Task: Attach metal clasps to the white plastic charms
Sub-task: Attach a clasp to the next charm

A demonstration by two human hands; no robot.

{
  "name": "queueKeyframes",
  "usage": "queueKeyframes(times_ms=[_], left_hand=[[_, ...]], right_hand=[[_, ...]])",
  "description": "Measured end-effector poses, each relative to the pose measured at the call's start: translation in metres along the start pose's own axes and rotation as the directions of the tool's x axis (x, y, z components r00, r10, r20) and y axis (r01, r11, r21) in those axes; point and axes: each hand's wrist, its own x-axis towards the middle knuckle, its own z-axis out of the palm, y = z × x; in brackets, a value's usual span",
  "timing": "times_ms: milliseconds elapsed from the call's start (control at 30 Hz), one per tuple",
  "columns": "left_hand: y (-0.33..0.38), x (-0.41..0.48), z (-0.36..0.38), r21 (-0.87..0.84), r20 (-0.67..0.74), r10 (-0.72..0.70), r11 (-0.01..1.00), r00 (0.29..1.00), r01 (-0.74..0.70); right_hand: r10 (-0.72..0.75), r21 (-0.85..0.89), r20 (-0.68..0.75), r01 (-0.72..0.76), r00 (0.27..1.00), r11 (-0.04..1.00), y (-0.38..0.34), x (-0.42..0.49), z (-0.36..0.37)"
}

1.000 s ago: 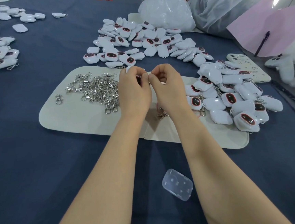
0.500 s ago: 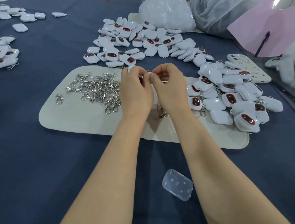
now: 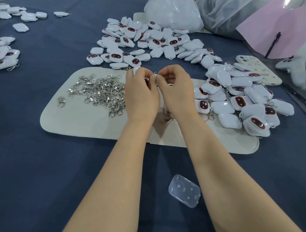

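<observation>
Almost nothing has shifted this past second: the grip of your left hand point(image 3: 142, 96) still pinches a white charm point(image 3: 136, 70) over the mat point(image 3: 56, 122); your right hand point(image 3: 177, 91) pinches what looks like a clasp ring point(image 3: 155, 73) against it; the joining seems unfinished.

The tabletop point(image 3: 41, 162) is dark blue under a cream mat point(image 3: 56, 120). White charms point(image 3: 223, 107) carry black, red-rimmed faces; the clasps point(image 3: 102, 90) are silver. Pink paper point(image 3: 288, 28) lies upper right.

Glossy plastic charms point(image 3: 221, 107), shiny metal clasps point(image 3: 102, 90)
</observation>
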Motion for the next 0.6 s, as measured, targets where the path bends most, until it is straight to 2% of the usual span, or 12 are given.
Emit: queueKeyframes(times_ms=[233,600], left_hand=[[-0.0007,-0.0001,0.0007,0.004,0.001,-0.002,1.000,1.000,0.002],[-0.0042,0.0033,-0.0032,-0.032,0.012,-0.040,0.999,0.999,0.040]], right_hand=[[0.014,0.005,0.017,-0.014,1.000,1.000,0.0003,0.0010,-0.0012],[-0.016,0.078,0.195,0.000,0.981,0.997,0.0007,-0.0024,-0.0035]])
